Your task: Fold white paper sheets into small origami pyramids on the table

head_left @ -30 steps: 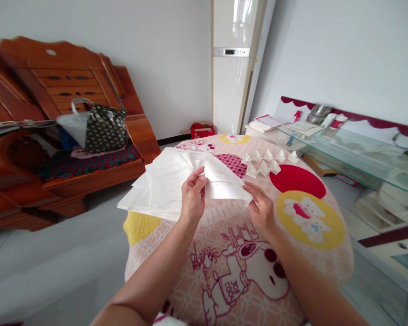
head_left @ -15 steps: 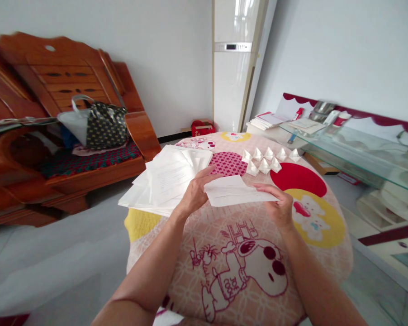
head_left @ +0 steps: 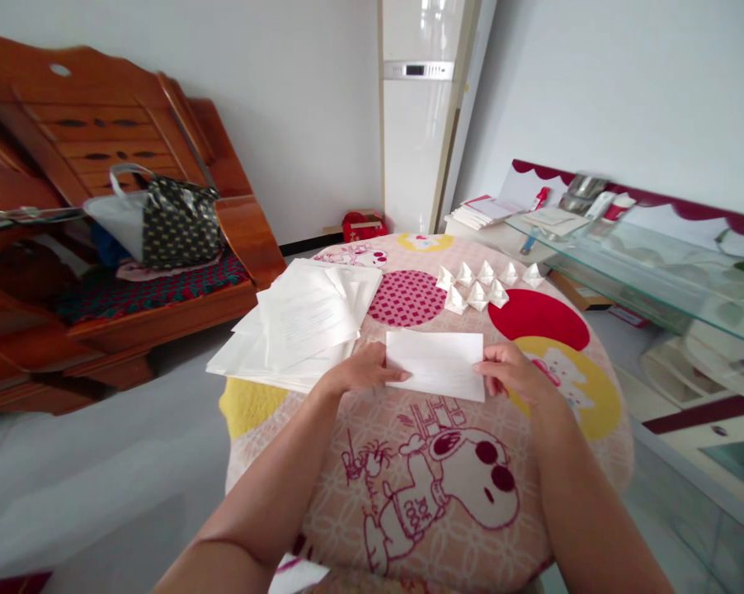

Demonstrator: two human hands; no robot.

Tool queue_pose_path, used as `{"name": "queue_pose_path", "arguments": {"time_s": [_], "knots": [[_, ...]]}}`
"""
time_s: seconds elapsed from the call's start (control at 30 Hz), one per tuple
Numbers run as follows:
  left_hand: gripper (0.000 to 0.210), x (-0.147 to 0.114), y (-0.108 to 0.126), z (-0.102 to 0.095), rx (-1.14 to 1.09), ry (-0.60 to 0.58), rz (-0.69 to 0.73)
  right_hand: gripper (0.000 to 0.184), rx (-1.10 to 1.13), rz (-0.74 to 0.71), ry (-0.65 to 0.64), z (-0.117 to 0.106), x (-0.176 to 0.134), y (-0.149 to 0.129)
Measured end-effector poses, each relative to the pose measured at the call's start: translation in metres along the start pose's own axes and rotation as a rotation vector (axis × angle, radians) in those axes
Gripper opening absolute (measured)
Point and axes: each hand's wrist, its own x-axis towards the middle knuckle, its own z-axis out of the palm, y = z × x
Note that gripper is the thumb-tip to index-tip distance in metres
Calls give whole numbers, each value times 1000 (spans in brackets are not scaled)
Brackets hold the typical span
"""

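Observation:
A white sheet of paper [head_left: 437, 363], folded into a flat rectangle, is held between my two hands above the cloth-covered table. My left hand [head_left: 369, 367] pinches its left edge, the thumb lying on top. At the right edge, my right hand [head_left: 508, 370] grips it between thumb and fingers. Beyond the sheet stand several small folded white paper shapes [head_left: 478, 294] with pointed tops, in two rows. Left of my left hand lies a loose pile of white papers [head_left: 303, 322], some with faint print.
A patterned cloth [head_left: 446, 536] with cartoon figures covers the round table. To the right is a glass-topped stand [head_left: 644, 264] holding papers and small items. A wooden bench [head_left: 130, 297] with a dotted bag [head_left: 180, 223] stands at the left, and a tall white cabinet-like unit [head_left: 415, 148] behind.
The paper has come down nearer to me and now looks like a flat, even rectangle; before, its top edge was uneven. Both hands have shifted to grip its side edges. The view has turned slightly.

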Motion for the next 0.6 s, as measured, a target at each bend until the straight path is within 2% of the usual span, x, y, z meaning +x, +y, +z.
{"name": "queue_pose_path", "arguments": {"time_s": [0.07,0.1,0.17,0.27,0.3,0.37,0.43,0.6], "knots": [[37,5,-3,4,21,-216,-73,20,-13,77,27,3,3,2],[39,7,-4,7,15,-233,-107,19,-21,102,52,5,5,3],[39,11,-8,12,47,-150,-178,20,-49,133,105,9,8,4],[19,15,-15,19,123,27,-214,24,-148,175,178,13,12,7],[19,16,-17,21,148,88,-208,25,-188,189,196,13,13,7],[44,17,-18,24,206,186,-184,27,-248,208,218,14,14,6],[58,17,-17,26,271,216,-166,30,-285,218,226,15,14,4],[62,17,-7,31,397,218,-177,35,-349,254,249,14,15,2]]}}
